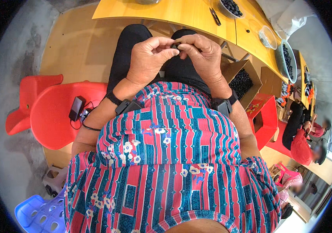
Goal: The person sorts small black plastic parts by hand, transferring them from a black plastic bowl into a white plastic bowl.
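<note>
Above my lap, my left hand (152, 58) and my right hand (201, 54) meet, thumbs and fingertips pinched together. Between them is a small dark piece (177, 46), mostly covered by the fingers, so its exact kind is hard to make out. To the right of my right hand stands an open cardboard box (254, 66) with many small black parts (242, 82) in it. On the yellow table (166, 11) ahead lie dark thread snips (215, 16) beside a bowl (240, 16) of similar black parts.
Farther right on the table are a clear plastic tub (267, 38) and a large basin (279, 58) of black parts. A red box (266, 112) is at my right. On my left, a red chair (53, 120) holds a black device (77, 108) with a cable. Co-workers (304, 145) sit far right.
</note>
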Demonstrator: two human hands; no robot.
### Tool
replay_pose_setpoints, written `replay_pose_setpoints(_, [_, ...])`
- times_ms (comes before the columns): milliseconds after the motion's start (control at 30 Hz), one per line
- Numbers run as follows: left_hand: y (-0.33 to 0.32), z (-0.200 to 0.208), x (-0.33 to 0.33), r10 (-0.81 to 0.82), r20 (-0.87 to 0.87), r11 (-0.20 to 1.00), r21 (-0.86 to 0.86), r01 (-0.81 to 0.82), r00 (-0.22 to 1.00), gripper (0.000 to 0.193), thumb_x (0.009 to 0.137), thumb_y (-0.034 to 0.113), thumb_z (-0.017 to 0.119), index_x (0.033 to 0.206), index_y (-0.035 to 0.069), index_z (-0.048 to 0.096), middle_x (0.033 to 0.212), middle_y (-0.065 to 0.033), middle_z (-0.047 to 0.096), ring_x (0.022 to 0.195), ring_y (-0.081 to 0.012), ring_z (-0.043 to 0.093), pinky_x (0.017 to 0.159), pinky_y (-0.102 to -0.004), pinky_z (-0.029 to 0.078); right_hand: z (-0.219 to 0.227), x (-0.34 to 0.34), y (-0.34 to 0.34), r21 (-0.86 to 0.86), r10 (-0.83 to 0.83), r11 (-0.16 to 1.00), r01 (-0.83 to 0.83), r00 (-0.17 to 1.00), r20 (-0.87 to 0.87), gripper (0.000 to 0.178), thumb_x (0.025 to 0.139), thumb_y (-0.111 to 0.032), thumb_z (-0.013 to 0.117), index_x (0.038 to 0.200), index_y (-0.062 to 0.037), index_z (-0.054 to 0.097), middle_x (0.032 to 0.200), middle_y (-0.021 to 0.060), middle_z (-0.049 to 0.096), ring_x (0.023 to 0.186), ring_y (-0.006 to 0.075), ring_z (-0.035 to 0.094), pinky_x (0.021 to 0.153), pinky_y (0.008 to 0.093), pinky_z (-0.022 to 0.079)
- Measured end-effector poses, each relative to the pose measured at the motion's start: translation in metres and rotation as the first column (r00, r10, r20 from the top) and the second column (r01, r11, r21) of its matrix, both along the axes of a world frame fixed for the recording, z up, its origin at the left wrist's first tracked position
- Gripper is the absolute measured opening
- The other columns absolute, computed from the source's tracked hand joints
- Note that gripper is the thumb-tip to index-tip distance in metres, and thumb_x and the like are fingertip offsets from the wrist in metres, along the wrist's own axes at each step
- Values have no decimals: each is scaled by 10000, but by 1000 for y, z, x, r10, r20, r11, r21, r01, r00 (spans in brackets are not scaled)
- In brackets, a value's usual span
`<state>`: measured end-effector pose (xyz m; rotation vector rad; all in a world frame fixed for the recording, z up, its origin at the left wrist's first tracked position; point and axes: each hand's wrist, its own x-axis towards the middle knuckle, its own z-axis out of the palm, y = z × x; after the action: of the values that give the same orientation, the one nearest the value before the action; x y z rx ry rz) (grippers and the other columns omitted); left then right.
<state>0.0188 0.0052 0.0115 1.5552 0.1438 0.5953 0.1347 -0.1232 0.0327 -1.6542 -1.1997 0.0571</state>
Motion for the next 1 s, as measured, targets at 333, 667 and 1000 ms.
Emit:
replay_pose_setpoints(333, [-1,0,2,21,77,1000,-16,-20,997,158,802,4,660,953,-33,632,801,-33,636,721,-69,596,643,-191,492,-10,-4,3,145,132,987,-70,868,-478,70,806,22,622,862,23,664,733,57,633,627,106,613,568,217,504])
replay_pose_setpoints(667, [-4,2,1,-79,70,997,7,79,994,160,814,-29,632,973,-34,613,834,-54,637,777,-97,628,680,-211,516,-11,1,5,306,354,931,-201,283,-891,70,837,-42,598,900,-18,580,753,49,598,639,134,596,644,288,544])
replay_pose_setpoints(1000, [0,4,1,63,116,965,247,-90,991,165,743,-32,678,900,-31,627,791,-74,627,677,-123,645,598,-221,526,-6,-2,2,103,198,957,-272,352,-915,225,843,-236,570,890,-17,563,754,65,579,596,141,572,595,314,539])
